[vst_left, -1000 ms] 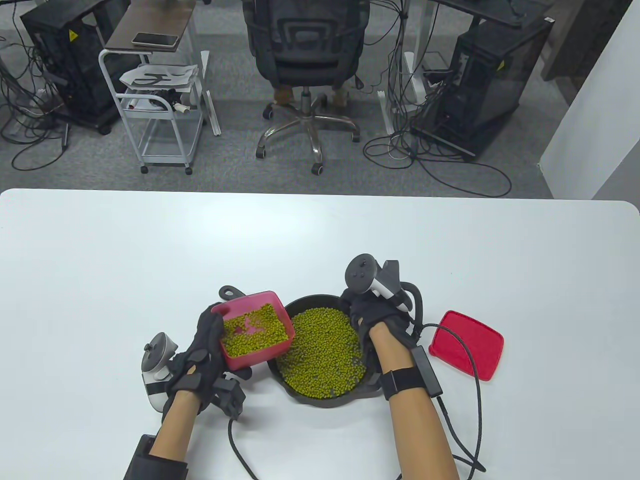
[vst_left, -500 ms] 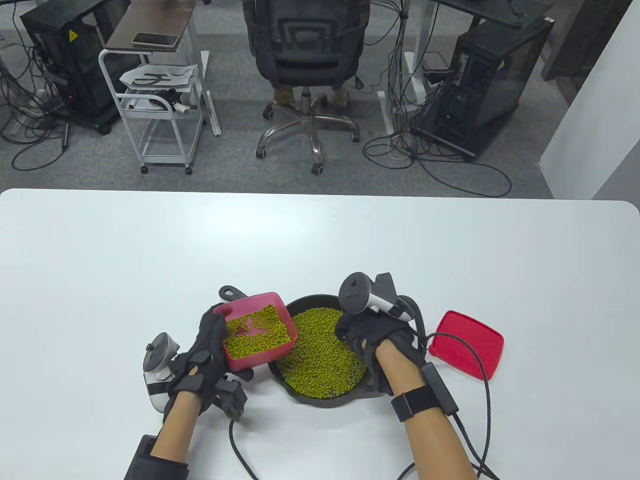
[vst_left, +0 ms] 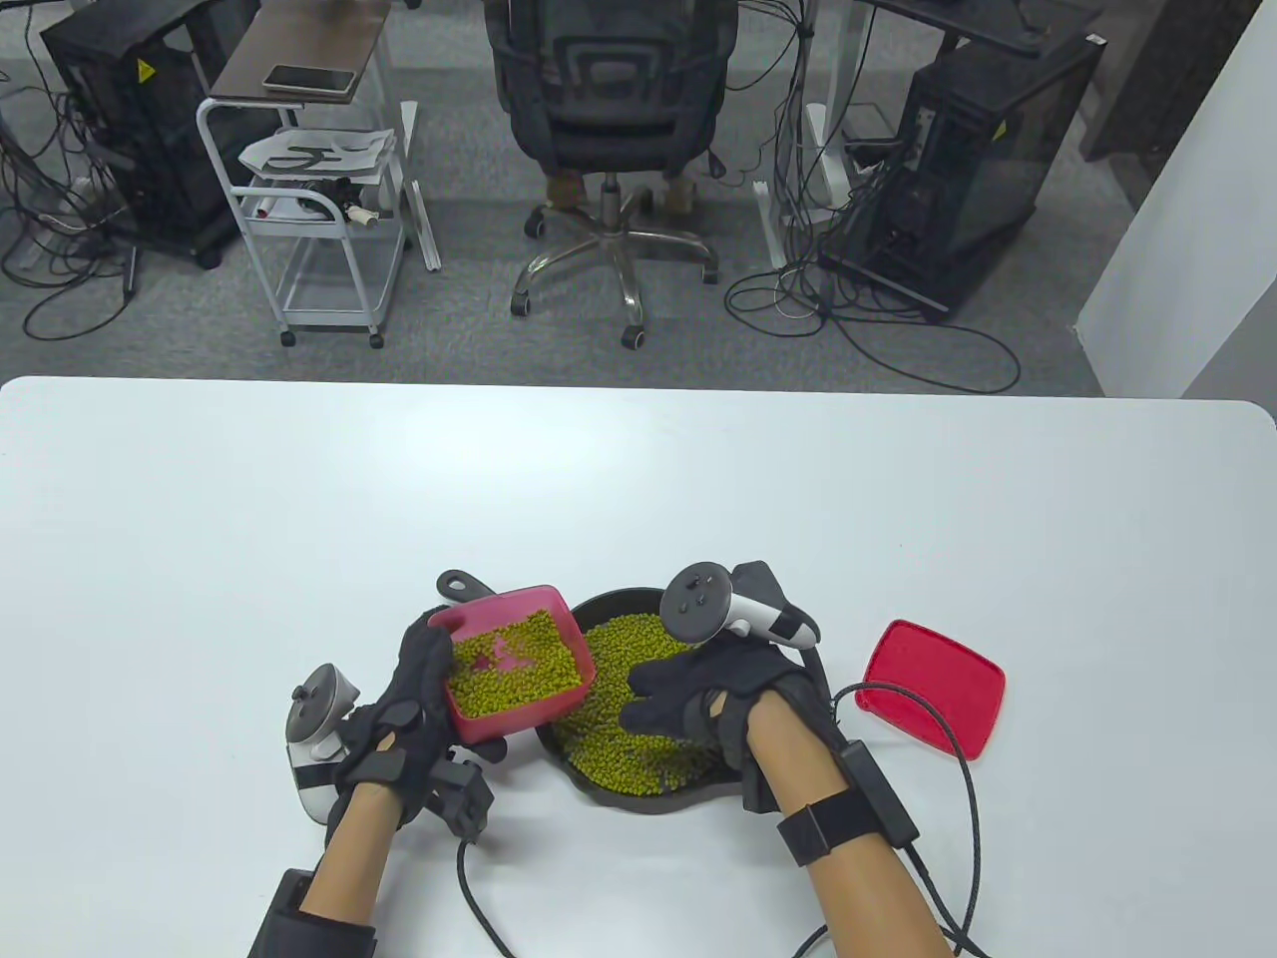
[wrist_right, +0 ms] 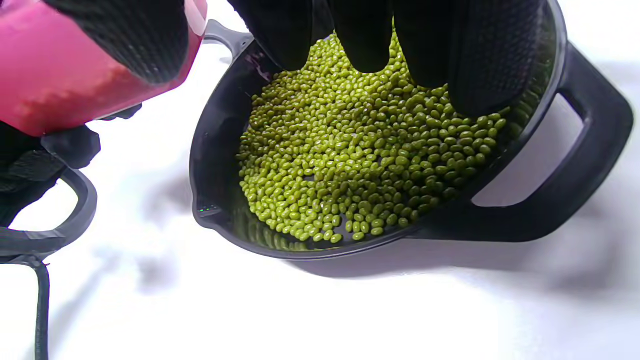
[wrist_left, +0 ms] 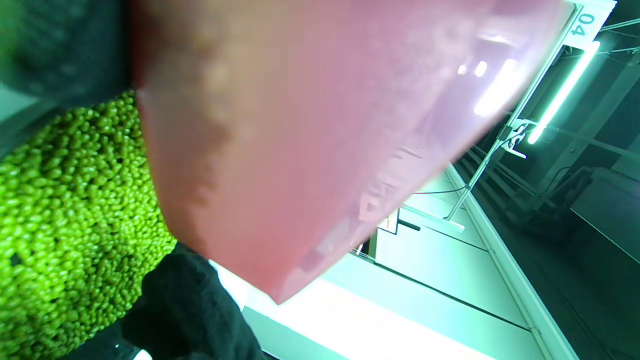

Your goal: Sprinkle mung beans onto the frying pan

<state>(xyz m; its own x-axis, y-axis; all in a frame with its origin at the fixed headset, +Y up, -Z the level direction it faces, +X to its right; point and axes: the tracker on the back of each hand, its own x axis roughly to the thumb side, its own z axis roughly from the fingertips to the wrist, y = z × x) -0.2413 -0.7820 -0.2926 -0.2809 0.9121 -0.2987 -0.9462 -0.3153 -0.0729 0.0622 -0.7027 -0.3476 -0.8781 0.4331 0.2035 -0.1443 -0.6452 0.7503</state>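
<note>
A black frying pan (vst_left: 609,793) (wrist_right: 220,150) sits near the table's front edge, its floor covered with green mung beans (vst_left: 619,649) (wrist_right: 350,165). My left hand (vst_left: 404,709) grips a pink square tub (vst_left: 514,659) partly filled with mung beans, tilted over the pan's left rim. The tub's underside (wrist_left: 310,130) fills the left wrist view, with beans (wrist_left: 65,210) below it. My right hand (vst_left: 688,689) hovers open over the pan, its fingers (wrist_right: 365,35) spread above the beans.
A red lid (vst_left: 933,684) lies flat on the white table (vst_left: 638,479) right of the pan. Glove cables (vst_left: 968,778) trail over the table by my right forearm. Beyond the far edge are an office chair (vst_left: 609,110) and a cart (vst_left: 309,200).
My right hand has moved from the pan's far right rim leftward and toward me, over the beans, with fingers spread. The left hand and tub have barely moved.
</note>
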